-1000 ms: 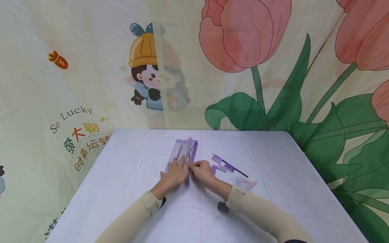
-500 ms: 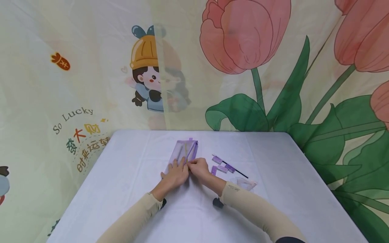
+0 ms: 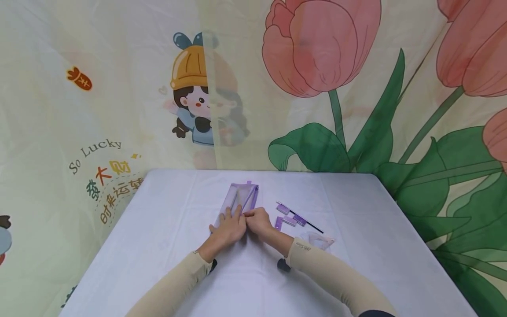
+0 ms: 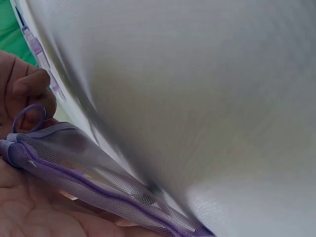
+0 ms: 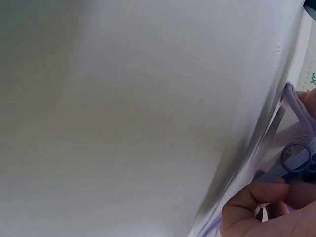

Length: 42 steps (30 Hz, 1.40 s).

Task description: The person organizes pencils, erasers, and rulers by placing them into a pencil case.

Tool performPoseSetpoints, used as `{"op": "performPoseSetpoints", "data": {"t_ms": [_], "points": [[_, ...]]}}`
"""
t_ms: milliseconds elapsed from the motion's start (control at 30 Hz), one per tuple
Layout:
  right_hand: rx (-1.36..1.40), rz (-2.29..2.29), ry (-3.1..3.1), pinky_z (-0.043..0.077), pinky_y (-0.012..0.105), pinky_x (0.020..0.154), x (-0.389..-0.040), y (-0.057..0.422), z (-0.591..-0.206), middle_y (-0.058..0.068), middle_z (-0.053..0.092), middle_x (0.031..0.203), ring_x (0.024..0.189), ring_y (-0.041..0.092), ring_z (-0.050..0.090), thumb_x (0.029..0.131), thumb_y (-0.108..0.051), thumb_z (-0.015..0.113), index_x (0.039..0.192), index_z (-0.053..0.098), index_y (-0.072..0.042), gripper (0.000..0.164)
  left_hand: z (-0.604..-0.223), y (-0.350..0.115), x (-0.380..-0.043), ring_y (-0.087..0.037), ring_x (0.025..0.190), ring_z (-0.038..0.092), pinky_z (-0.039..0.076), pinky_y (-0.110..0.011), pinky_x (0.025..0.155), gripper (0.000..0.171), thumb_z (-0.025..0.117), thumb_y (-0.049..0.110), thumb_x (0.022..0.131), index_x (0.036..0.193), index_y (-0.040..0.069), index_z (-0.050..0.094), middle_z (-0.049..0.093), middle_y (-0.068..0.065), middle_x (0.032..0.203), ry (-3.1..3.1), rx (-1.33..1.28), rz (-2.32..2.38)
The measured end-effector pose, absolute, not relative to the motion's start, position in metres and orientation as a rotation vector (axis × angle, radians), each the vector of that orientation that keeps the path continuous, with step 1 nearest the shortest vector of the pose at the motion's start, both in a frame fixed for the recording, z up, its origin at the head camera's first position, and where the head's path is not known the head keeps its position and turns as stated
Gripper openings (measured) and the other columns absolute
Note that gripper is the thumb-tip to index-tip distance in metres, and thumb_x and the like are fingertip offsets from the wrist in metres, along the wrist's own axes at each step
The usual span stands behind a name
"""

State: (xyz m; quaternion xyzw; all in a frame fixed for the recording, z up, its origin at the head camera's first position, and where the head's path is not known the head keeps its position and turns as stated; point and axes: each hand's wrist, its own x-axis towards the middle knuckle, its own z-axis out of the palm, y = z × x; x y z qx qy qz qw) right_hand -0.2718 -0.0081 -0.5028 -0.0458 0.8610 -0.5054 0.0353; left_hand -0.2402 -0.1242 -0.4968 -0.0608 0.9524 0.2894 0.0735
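Purple mesh: pouch (image 3: 246, 190) lying at the middle of the far part of the white tabletop (image 3: 178, 198), long side pointing away. Pressed down there by the left hand (image 3: 227, 227), with fingers spread and nearly straight across the mesh. Close beside it, at the near right edge of the pouch, right hand (image 3: 259, 221) with fingers curled and tips drawn together; cannot tell exactly the thing between them. Just next to those tips, a small pull ring (image 5: 296, 143). Dimly visible through the mesh: slender items (image 3: 238, 196), hard to identify. To the right on the tabletop, several small purple pieces (image 3: 289, 220) near a slim black rod (image 3: 313, 224), set slantwise. Nearer, a clear triangular piece (image 3: 324, 240), partly behind the right sleeve (image 3: 336, 273). Beyond the far edge, cloth printed with pink tulips (image 3: 317, 48).
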Motion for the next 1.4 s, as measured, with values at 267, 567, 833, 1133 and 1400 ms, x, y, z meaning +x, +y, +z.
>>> {"op": "performPoseSetpoints", "data": {"t_ms": [267, 567, 833, 1133, 1400], "points": [[-0.482, -1.298, 2.828, 0.053, 0.027, 0.064, -0.265, 0.005, -0.495, 0.010, 0.077, 0.096, 0.077, 0.019, 0.069, 0.083, -0.017, 0.066, 0.113, 0.075, -0.007, 0.033, -0.497, -0.124, -0.240, -0.046, 0.150, 0.015, 0.007, -0.083, 0.105, 0.059, 0.018, 0.044, 0.102, 0.156, 0.025, 0.032, 0.014, -0.020, 0.165, 2.857, -0.200, 0.893], [-0.865, -0.867, 3.163, 0.044, 0.057, 0.104, -0.252, 0.029, -0.490, 0.024, 0.047, 0.148, 0.127, 0.042, 0.054, 0.090, -0.022, 0.066, 0.134, 0.061, -0.005, 0.048, -0.500, -0.120, -0.241, -0.046, 0.149, 0.016, 0.009, -0.083, 0.104, 0.059, 0.022, 0.041, 0.102, 0.151, 0.014, 0.041, 0.011, -0.024, 0.164, 2.879, -0.210, 0.791], [-1.041, -0.533, 3.230, 0.022, 0.064, 0.116, -0.246, 0.065, -0.489, 0.017, 0.009, 0.166, 0.148, 0.041, 0.025, 0.092, -0.053, 0.059, 0.157, 0.030, -0.018, 0.079, -0.502, -0.119, -0.242, -0.048, 0.149, 0.014, 0.008, -0.083, 0.103, 0.060, 0.022, 0.041, 0.102, 0.152, 0.014, 0.039, 0.010, -0.024, 0.164, 2.877, -0.208, 0.787], [-0.825, -0.426, 3.250, 0.008, 0.068, 0.117, -0.257, 0.119, -0.493, 0.013, -0.001, 0.168, 0.152, 0.041, 0.013, 0.087, -0.066, 0.056, 0.159, 0.021, -0.026, 0.090, -0.502, -0.119, -0.242, -0.045, 0.150, 0.013, 0.009, -0.083, 0.103, 0.058, 0.026, 0.041, 0.102, 0.152, 0.015, 0.039, 0.015, -0.017, 0.165, 2.890, -0.216, 0.718], [-0.667, -0.536, 3.266, 0.008, 0.070, 0.115, -0.267, 0.163, -0.502, 0.018, 0.001, 0.167, 0.151, 0.044, 0.012, 0.086, -0.064, 0.060, 0.159, 0.022, -0.022, 0.092, -0.500, -0.118, -0.241, -0.047, 0.149, 0.011, 0.008, -0.085, 0.101, 0.059, 0.027, 0.039, 0.101, 0.152, 0.011, 0.038, 0.015, -0.018, 0.165, 2.883, -0.170, 0.710]]}}
